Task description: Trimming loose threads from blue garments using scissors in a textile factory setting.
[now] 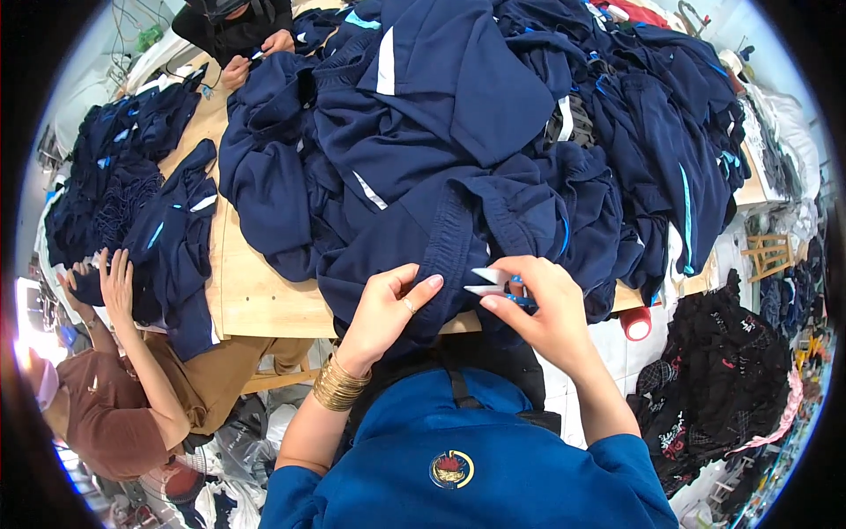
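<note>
My left hand (pixel 385 310) is closed on the gathered elastic waistband of a navy garment (pixel 445 234) at the table's near edge, thumb and index finger pinching the cloth. Just to its right, my right hand (pixel 551 309) grips a pair of thread snips (pixel 490 288) with blue handles. The snips' two pale blades are spread apart and point left, close to the waistband. Whether they touch the cloth or a thread is too small to make out. The garment drapes over the front edge, below my hands.
Navy garments with white and light-blue trim heap over the wooden table (pixel 256 300). Across it, a person in black (pixel 231 35) handles something small. At the left, a person in a brown shirt (pixel 110 401) touches navy cloth. Black patterned clothes (pixel 718 379) are piled at the right.
</note>
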`<state>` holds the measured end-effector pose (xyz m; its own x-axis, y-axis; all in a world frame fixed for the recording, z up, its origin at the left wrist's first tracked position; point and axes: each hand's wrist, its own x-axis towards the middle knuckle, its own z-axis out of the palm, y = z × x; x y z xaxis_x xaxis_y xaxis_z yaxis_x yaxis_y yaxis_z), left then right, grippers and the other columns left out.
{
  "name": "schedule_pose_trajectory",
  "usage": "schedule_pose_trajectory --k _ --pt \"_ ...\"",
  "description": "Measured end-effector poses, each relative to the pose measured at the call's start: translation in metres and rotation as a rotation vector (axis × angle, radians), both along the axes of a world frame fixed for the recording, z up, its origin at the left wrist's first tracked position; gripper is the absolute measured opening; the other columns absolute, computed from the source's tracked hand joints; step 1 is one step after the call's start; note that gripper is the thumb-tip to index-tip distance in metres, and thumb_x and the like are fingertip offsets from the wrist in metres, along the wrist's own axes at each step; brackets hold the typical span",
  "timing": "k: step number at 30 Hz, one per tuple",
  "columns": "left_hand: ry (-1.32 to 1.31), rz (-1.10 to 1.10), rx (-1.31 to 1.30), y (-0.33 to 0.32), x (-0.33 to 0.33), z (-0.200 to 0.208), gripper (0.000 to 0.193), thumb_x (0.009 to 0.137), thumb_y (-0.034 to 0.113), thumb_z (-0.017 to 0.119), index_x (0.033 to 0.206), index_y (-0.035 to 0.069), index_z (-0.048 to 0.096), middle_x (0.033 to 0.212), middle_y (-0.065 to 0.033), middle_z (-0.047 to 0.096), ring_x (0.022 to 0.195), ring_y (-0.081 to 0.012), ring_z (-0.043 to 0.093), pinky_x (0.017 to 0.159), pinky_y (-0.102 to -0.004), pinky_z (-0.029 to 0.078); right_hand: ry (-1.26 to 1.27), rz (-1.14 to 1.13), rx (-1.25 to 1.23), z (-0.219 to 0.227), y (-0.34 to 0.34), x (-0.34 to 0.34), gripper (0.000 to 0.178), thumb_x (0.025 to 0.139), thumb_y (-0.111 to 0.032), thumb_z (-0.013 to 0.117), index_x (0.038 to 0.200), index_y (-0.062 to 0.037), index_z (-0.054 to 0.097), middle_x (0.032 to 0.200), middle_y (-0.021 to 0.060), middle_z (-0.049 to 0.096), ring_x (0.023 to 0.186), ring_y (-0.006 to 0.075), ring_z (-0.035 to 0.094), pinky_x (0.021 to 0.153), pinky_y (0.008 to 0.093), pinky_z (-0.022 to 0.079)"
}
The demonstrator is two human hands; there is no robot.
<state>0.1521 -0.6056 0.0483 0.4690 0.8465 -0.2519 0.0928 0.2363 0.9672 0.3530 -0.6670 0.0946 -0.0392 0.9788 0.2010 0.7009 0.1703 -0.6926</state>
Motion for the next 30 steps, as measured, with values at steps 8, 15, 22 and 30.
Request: schedule_pose_trajectory --k 8,15,22,30 --pt "0.117 0.045 0.161 -0.007 0.003 0.014 0.037 0.084 0.02 0.063 0.064 0.003 0.038 0.06 0.0044 0.029 0.058 -0.0035 0.026 0.047 -0.0224 0.024 -0.304 0.013 0.169 -0.004 -0.002 -0.004 0.03 0.074 -0.033 0.067 0.092 -0.0099 0.059 0.072 0.0008 0.052 0.065 0.0163 0.049 0.061 0.03 0.031" --pt "0.153 0.056 0.202 -0.01 0.004 0.016 0.036 0.082 0.022 0.065 0.064 0.001 0.041 0.059 0.002 0.03 0.057 -0.0054 0.027 0.048 -0.0236 0.026 -0.384 0.009 0.167 0.001 -0.004 -0.006 0.026 0.075 -0.032 0.065 0.09 -0.0117 0.059 0.07 -0.0001 0.05 0.065 0.0158 0.047 0.063 0.0308 0.03" --pt "0.149 0.053 0.19 -0.008 0.006 0.016 0.037 0.082 0.023 0.065 0.063 0.002 0.041 0.057 0.0025 0.031 0.056 -0.0048 0.027 0.047 -0.023 0.025 -0.401 -0.001 0.17 -0.001 -0.003 -0.005 0.026 0.076 -0.032 0.065 0.09 -0.0116 0.06 0.071 0.0 0.05 0.065 0.0157 0.046 0.064 0.0309 0.029" --pt "0.065 0.075 0.171 -0.01 0.005 0.019 0.037 0.083 0.022 0.065 0.061 0.004 0.041 0.058 0.0055 0.03 0.057 -0.0028 0.027 0.046 -0.022 0.025 -0.293 0.005 0.174 -0.004 -0.002 -0.008 0.027 0.074 -0.029 0.068 0.091 -0.0106 0.059 0.072 -0.0006 0.053 0.066 0.0163 0.048 0.064 0.031 0.029"
